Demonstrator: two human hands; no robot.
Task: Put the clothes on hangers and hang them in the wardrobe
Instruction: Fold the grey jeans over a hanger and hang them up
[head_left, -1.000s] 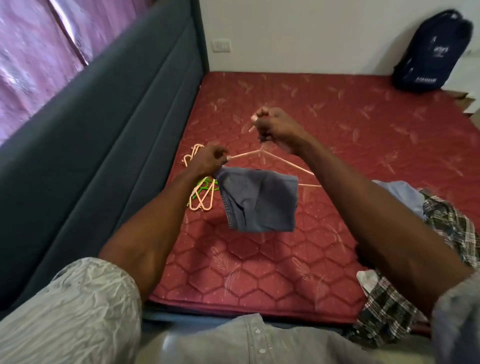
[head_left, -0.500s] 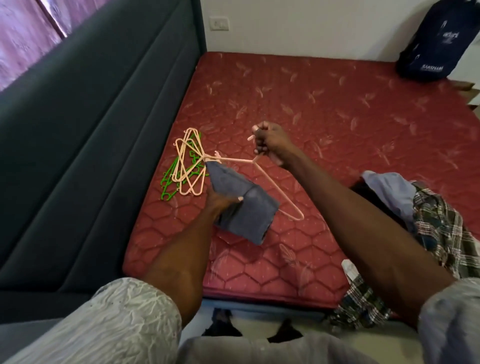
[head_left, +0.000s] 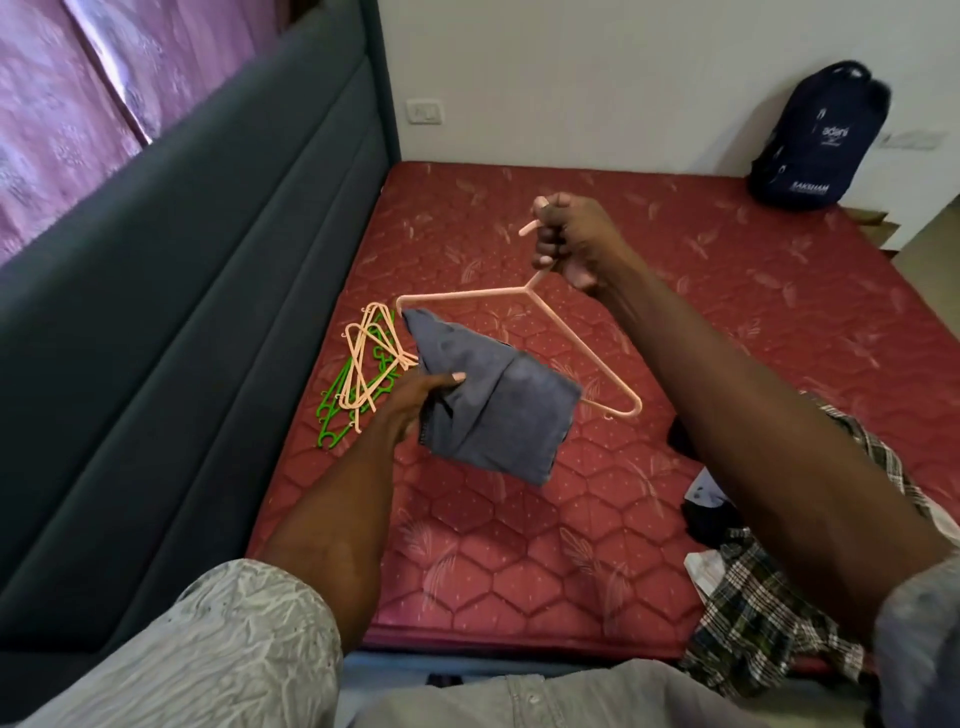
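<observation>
A peach plastic hanger (head_left: 550, 317) hangs in the air above the red mattress (head_left: 675, 291). My right hand (head_left: 569, 241) grips its hook at the top. A folded grey-blue garment (head_left: 493, 405) is draped over the hanger's bottom bar. My left hand (head_left: 421, 400) pinches the garment's left side, thumb on top. A heap of spare peach and green hangers (head_left: 358, 369) lies on the mattress beside the headboard, just left of my left hand. No wardrobe is in view.
A dark grey padded headboard (head_left: 208, 312) runs along the left. A pile of plaid and dark clothes (head_left: 769, 597) lies at the mattress's right near edge. A navy backpack (head_left: 821, 140) leans on the far wall. Pink curtains (head_left: 104, 67) hang at top left.
My left hand let go of the hanger's end and dropped to take hold of the garment's side. The hanger has swung so that it slants away to the right. My right hand kept the hook.
</observation>
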